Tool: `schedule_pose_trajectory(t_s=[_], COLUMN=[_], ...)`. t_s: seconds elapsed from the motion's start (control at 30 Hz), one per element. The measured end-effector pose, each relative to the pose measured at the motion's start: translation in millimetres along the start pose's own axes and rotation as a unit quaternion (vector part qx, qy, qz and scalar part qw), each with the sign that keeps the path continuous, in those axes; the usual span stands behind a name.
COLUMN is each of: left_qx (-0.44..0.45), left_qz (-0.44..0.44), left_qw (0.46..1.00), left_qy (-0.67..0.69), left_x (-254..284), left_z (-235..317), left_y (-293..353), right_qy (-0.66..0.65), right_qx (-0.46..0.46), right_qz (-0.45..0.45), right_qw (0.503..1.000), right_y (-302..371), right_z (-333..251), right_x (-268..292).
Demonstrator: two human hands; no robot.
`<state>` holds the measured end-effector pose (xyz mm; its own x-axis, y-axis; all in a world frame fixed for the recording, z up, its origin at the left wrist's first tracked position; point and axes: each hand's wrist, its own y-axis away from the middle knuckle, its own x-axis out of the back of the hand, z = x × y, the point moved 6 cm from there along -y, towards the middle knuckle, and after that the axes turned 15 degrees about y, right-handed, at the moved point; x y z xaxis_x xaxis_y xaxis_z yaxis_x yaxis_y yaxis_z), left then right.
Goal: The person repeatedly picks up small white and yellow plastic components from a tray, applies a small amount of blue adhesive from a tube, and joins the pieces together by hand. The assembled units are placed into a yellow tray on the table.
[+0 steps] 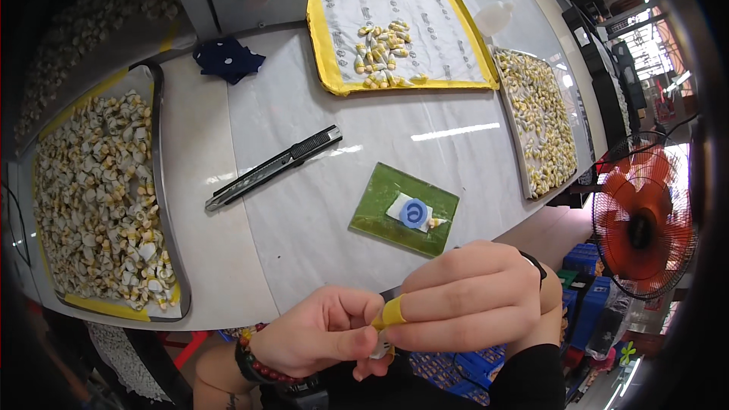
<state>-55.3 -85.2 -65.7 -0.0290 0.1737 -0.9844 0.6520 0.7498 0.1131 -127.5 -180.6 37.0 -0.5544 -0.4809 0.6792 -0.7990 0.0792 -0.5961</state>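
Note:
Close to the table's front edge, my two hands meet over a small white piece (382, 345) with yellowish parts, mostly hidden by the fingers. My left hand (315, 332) pinches it between thumb and fingers. From the right, my right hand (467, 296) reaches in with its fingers closed at the same piece; yellow tape (392, 311) wraps one fingertip. Just beyond the hands lies a green slab (376, 201), bearing a white pad (396, 207), a round blue object (414, 213) and one small white-and-yellow piece (437, 222).
A black utility knife (275, 168) lies left of the slab. Trays heaped with small white-and-yellow pieces stand left (163, 182) and right (524, 148). A yellow-edged tray (448, 38) at the back holds a smaller pile. Dark blue cloth (228, 59), a translucent bottle (495, 18) and an orange fan (644, 220) are around.

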Motion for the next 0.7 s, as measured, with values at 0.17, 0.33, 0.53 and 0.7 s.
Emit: schedule_pose_trajectory(t_s=[0.17, 0.33, 0.53, 0.7], left_qx=[-0.005, 0.006, 0.024, -0.090], left_qz=[0.000, -0.005, -0.010, 0.047], left_qw=[1.000, 1.000, 0.999, 0.991], left_qy=[-0.020, -0.019, -0.037, -0.089], left_x=[-5.7, -5.4, -8.5, 3.7], left_z=[0.9, 0.6, 2.1, 12.7], left_y=[-0.5, 0.3, -4.7, 11.1], right_qy=[-0.003, 0.001, 0.014, 0.160], right_qx=[-0.002, -0.006, -0.039, -0.141], right_qz=[0.007, 0.011, -0.006, 0.065], right_qw=[1.000, 1.000, 0.999, 0.975], right_y=[1.3, 0.0, 1.3, 14.3], right_z=[-0.2, -1.9, -2.2, 5.9], right_x=[-1.2, -1.2, 3.5, 38.1])
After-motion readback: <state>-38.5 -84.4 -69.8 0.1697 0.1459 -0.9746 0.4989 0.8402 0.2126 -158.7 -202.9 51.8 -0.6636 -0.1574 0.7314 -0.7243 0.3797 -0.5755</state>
